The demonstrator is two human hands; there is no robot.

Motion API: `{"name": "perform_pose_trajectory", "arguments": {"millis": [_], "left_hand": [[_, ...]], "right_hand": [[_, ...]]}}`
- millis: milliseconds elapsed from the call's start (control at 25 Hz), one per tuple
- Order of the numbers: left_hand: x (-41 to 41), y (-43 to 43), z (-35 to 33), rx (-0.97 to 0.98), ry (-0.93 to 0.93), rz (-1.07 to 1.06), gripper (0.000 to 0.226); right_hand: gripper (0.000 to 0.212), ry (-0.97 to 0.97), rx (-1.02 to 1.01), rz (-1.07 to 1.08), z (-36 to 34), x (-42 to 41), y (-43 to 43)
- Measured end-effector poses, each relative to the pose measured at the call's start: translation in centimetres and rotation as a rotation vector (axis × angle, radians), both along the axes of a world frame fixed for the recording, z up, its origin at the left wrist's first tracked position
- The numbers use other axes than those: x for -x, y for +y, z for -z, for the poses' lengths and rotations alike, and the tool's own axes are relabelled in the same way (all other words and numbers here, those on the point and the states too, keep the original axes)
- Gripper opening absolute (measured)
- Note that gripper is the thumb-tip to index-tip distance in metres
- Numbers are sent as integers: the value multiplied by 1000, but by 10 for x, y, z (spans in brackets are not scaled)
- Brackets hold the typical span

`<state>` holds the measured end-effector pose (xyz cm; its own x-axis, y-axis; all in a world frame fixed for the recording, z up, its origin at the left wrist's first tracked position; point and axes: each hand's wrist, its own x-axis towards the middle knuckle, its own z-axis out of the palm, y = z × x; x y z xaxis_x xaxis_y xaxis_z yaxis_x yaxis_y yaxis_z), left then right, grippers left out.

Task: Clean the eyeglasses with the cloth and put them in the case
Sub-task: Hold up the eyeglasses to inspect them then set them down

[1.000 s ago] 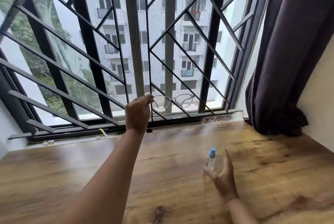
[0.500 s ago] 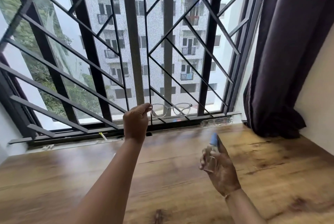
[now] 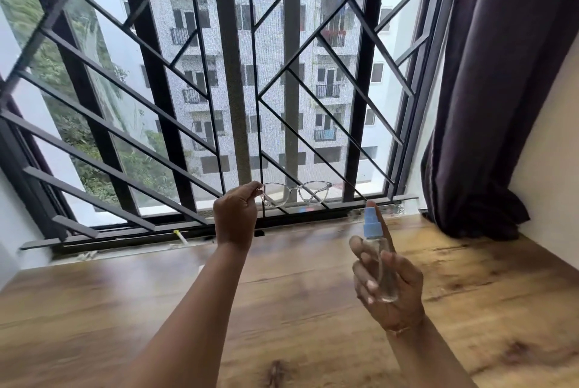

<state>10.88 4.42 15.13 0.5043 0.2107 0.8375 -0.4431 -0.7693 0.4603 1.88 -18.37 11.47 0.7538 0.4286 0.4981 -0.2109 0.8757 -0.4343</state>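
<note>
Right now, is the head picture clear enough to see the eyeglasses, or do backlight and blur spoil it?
Head view: the bright window backlights the scene, so the clear eyeglasses look faint; the spray bottle and right hand are slightly motion-blurred, the left hand sharper; the wide lens bows the grille bars.

A wood-grain tabletop (image 3: 156, 309) stood beneath a black-barred window (image 3: 232, 74); a dark purple curtain (image 3: 501, 90) hung beside a cream wall (image 3: 551, 143).
</note>
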Motion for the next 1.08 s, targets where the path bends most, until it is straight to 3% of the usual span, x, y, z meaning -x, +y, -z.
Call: {"name": "perform_pose_trajectory", "arguments": {"millis": [80, 160, 280, 360, 440, 800, 1080], "left_hand": [[0, 0, 0, -3, -4, 0, 12], [-1, 0, -3, 12, -5, 4, 12], [-3, -1, -13, 56, -10, 3, 13], [-6, -4, -22, 61, -42, -13, 11], [-9, -8, -32, 93, -45, -12, 12], [-11, -13, -50, 83, -101, 9, 13], [-9, -12, -51, 96, -97, 23, 13]], "right_hand": [[59, -59, 98, 55, -11, 6, 4], [77, -94, 363, 346, -31, 12, 10], [76, -195, 824, 1168, -62, 13, 32], [67, -396, 979, 1765, -77, 13, 44], [67, -497, 1020, 2034, -90, 12, 50], [58, -560, 1234, 2104, -92, 0, 68], [65, -459, 1186, 2181, -89, 1, 65]]}}
